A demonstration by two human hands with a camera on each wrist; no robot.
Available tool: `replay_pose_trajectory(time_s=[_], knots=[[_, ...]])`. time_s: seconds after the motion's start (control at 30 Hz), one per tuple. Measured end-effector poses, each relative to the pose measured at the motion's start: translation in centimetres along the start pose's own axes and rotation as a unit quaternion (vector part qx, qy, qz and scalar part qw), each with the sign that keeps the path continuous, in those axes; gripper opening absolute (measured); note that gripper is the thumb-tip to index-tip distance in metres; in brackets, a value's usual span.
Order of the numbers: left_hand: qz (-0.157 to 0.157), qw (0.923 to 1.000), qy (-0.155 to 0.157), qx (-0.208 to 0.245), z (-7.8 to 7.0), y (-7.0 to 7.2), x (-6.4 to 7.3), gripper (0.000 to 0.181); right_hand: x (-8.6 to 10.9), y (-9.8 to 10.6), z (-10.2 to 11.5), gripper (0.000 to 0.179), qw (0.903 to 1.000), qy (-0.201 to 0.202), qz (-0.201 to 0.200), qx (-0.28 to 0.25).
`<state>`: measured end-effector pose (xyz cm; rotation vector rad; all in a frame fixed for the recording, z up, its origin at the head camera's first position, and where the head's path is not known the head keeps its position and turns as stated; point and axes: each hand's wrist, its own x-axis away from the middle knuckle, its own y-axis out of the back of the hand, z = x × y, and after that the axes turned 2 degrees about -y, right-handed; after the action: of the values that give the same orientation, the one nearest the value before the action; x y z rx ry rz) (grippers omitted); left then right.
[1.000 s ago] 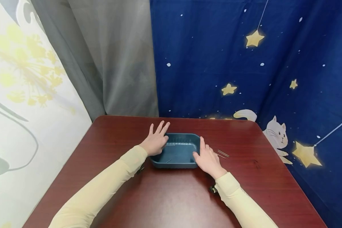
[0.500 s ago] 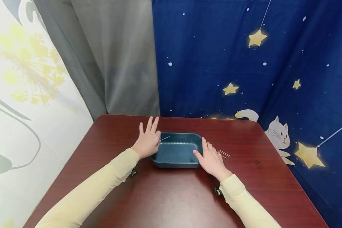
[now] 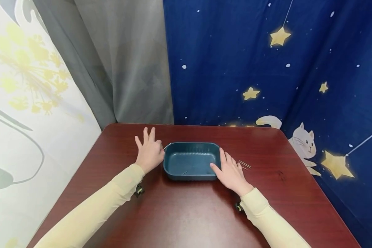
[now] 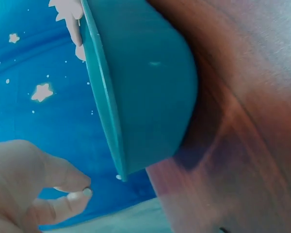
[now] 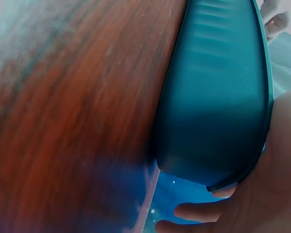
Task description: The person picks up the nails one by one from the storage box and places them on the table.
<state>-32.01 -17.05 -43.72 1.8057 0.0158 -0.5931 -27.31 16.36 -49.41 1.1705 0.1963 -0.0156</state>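
Observation:
My left hand [image 3: 150, 155] pinches a thin metal rod [image 3: 167, 146] between thumb and forefinger, its other fingers spread. It is just outside the left end of a dark teal plastic basket [image 3: 192, 177]. In the left wrist view, a small rod end shows at the fingertips. My right hand [image 3: 230, 172] rests on the basket's right end, with the thumb over the rim and straight fingers along the outside. Another short thin rod [image 3: 185, 172] lies on the basket floor. A few similar rods [image 3: 245, 164] lie on the table, partly hidden by my right hand.
The basket stands on a reddish-brown wooden table [image 3: 179, 213] with rounded far corners. Behind the table hang a grey curtain [image 3: 139, 62] and a blue curtain with stars [image 3: 217, 51]. A white patterned cloth [image 3: 18, 144] hangs at the left.
My left hand has moved left, from over the inside of the basket to outside its left end, carrying the rod. My right hand has stayed at the right rim.

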Motion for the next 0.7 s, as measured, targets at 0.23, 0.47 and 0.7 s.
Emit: replay_pose_trajectory(time_s=[0.23,0.47,0.7], knots=[[0.022,0.9983,0.05,0.02,1.5,-0.3,1.2,0.021,0.0,-0.1,0.0,0.086,0.9999,-0.009,0.005,-0.002],[0.054,0.994,0.089,0.034,2.5,-0.7,2.2,0.027,0.0,0.0,0.2,0.086,1.0,-0.008,0.004,-0.003],[0.065,0.9926,0.098,0.032,2.7,-1.0,2.9,0.026,0.1,0.0,0.4,0.086,0.9998,-0.013,0.006,-0.01]])
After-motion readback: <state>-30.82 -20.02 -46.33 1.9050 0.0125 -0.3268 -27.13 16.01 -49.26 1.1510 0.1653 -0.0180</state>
